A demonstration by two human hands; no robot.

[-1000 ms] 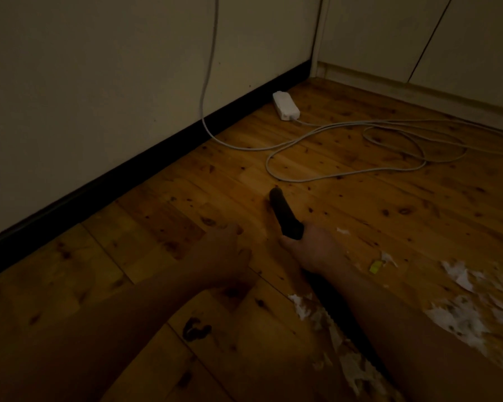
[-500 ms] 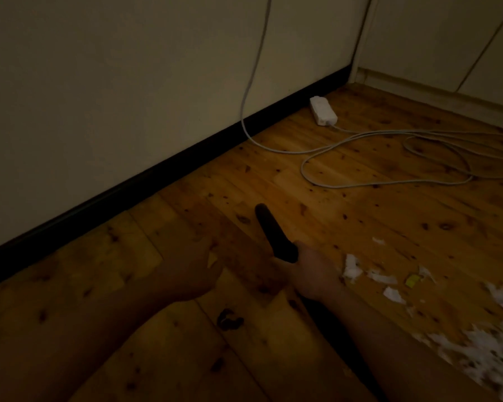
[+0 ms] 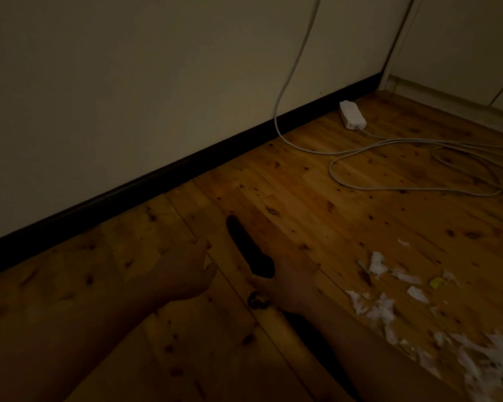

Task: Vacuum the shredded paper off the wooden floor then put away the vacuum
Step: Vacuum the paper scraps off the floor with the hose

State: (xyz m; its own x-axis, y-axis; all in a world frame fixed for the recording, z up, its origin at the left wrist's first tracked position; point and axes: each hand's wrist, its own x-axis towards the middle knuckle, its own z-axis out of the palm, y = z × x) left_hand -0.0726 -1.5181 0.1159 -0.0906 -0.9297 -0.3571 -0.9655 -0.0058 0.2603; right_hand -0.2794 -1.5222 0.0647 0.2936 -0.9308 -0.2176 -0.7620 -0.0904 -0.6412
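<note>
Head view looks down on a wooden floor (image 3: 317, 204) that meets a pale wall, with a long black vacuum nozzle (image 3: 244, 245) reaching out low over the boards. The right hand (image 3: 291, 288) is closed around the nozzle, while the left hand (image 3: 186, 274) hovers just beside it, fingers spread and holding nothing. Shredded paper (image 3: 381, 311) lies scattered to the right of the nozzle, and a small white power brick (image 3: 352, 115) sits near the wall.
</note>
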